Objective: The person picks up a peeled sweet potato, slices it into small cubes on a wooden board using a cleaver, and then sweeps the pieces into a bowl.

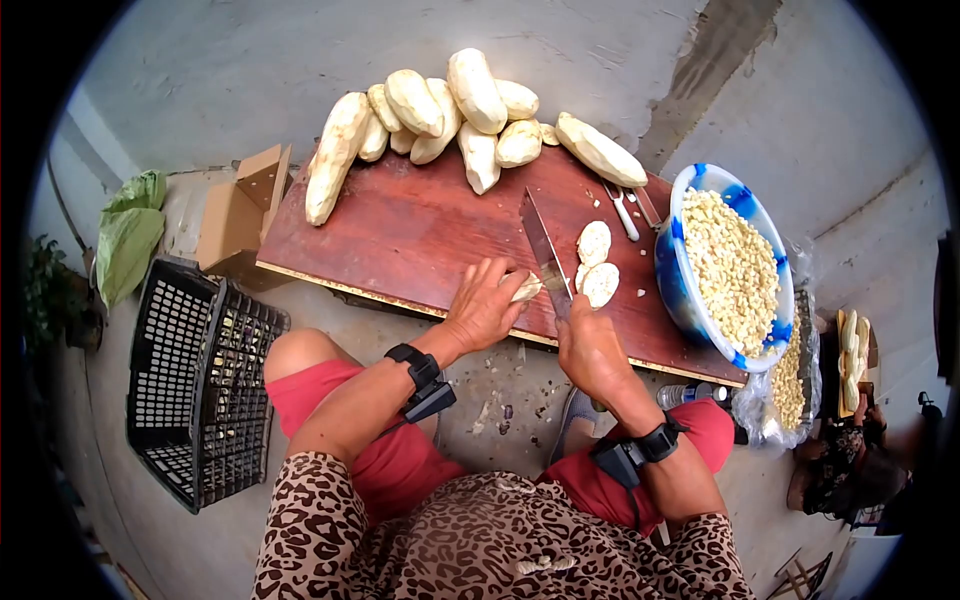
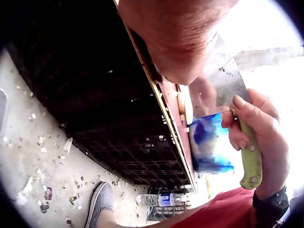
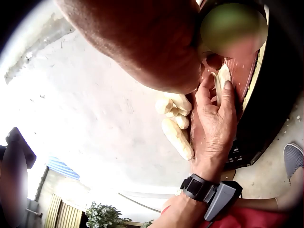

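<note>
My right hand (image 1: 592,350) grips a broad-bladed kitchen knife by its green handle (image 2: 251,154). The blade (image 1: 543,243) slants away from me over the red-brown table (image 1: 420,230), close beside the piece of peeled pale root under my left hand (image 1: 485,305). In the right wrist view, the left thumb and fingers pinch that root piece (image 3: 221,80) from both sides near the table's front edge. A few round cut slices (image 1: 600,286) lie just right of the blade. The right hand itself covers part of the knife in the head view.
Several whole peeled roots (image 1: 413,103) are piled along the table's far side. A blue-and-white basin (image 1: 673,290) of diced pieces stands at the right end, near a white-handled tool (image 1: 626,214). A black crate (image 1: 200,385) and cardboard box (image 1: 235,220) sit at left.
</note>
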`<move>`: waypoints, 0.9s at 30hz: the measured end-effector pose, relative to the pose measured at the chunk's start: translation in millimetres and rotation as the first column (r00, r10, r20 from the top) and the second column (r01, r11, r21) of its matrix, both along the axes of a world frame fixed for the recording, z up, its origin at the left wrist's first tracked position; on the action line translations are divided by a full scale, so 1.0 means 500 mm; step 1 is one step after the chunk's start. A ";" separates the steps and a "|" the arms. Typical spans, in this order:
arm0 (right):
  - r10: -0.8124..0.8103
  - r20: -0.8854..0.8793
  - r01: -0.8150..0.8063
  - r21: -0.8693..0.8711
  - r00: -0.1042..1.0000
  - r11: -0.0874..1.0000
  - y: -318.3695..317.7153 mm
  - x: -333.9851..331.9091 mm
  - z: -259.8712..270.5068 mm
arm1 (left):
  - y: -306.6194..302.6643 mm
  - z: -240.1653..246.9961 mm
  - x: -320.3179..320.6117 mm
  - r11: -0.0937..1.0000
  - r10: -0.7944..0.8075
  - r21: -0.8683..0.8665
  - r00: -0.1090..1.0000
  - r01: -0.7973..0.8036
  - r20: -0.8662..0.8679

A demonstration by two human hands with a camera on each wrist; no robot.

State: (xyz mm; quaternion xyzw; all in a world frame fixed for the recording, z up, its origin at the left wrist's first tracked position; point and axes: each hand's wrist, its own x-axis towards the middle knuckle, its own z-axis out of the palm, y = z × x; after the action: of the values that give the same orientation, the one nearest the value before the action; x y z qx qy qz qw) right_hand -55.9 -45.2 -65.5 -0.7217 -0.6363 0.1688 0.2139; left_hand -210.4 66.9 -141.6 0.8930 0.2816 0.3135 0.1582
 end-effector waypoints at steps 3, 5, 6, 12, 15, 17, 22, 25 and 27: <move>0.034 0.024 -0.033 -0.019 0.999 0.999 -0.001 0.000 0.003 | 0.008 -0.007 0.000 0.999 -0.045 -0.009 0.997 0.046 0.058; 0.053 0.034 -0.052 -0.035 0.998 0.998 -0.001 0.000 0.002 | 0.013 -0.007 0.000 0.996 -0.083 -0.020 0.994 0.085 0.073; 0.061 0.035 -0.059 -0.040 0.998 0.997 0.000 -0.001 0.001 | 0.015 -0.009 -0.001 0.995 -0.097 -0.013 0.993 0.098 0.067; 0.108 0.033 -0.106 -0.064 0.994 0.992 0.024 0.008 -0.017 | 0.022 -0.023 -0.003 0.991 -0.135 -0.009 0.988 0.136 0.075; 0.099 0.047 -0.098 -0.026 0.994 0.995 0.038 -0.001 -0.043 | 0.022 -0.022 -0.005 0.987 -0.158 -0.017 0.985 0.160 0.074; 0.090 0.032 -0.091 0.012 0.995 0.996 0.047 0.005 -0.051 | 0.022 -0.015 -0.006 0.986 -0.161 -0.025 0.984 0.163 0.076; 0.059 -0.030 -0.057 0.060 0.998 0.997 0.038 0.016 -0.052 | 0.018 -0.018 -0.009 0.988 -0.150 -0.010 0.985 0.152 0.087; 0.032 -0.041 -0.030 0.037 0.999 0.999 0.027 0.003 -0.018 | 0.016 -0.015 -0.007 0.990 -0.134 -0.020 0.986 0.136 0.096; 0.045 -0.038 -0.045 0.020 0.998 0.999 0.018 -0.001 0.007 | 0.016 -0.014 -0.006 0.992 -0.122 -0.028 0.988 0.125 0.097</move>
State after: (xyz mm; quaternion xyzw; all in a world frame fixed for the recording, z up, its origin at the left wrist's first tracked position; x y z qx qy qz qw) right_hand -56.4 -36.3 -62.0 -0.7017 -0.6497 0.1815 0.2293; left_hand -213.4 74.7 -148.4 0.8899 0.2231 0.3405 0.2059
